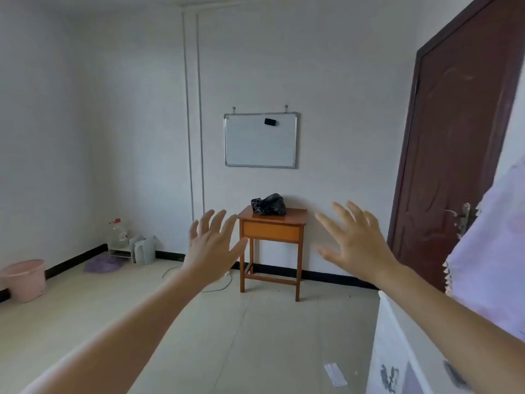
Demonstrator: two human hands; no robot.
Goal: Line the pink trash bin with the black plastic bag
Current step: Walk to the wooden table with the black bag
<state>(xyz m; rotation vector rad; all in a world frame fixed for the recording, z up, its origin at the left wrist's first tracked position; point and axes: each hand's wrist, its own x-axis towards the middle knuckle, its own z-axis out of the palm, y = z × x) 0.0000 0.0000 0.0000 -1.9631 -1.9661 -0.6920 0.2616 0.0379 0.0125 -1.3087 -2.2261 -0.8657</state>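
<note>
The black plastic bag (pixel 269 205) lies crumpled on top of a small wooden table (pixel 272 231) against the far wall. The pink trash bin (pixel 25 279) stands on the floor at the far left, next to the left wall. Both my arms are stretched out in front of me at chest height. My left hand (pixel 211 246) is open with its fingers spread, to the left of the table in the picture. My right hand (pixel 353 241) is open too, to the right of the table. Neither hand touches anything.
A whiteboard (pixel 260 140) hangs above the table. A dark brown door (pixel 451 155) is on the right. A white cabinet (pixel 397 351) stands at the lower right. A water jug, white file holders (pixel 143 249) and a purple mat (pixel 102 264) sit by the far left corner.
</note>
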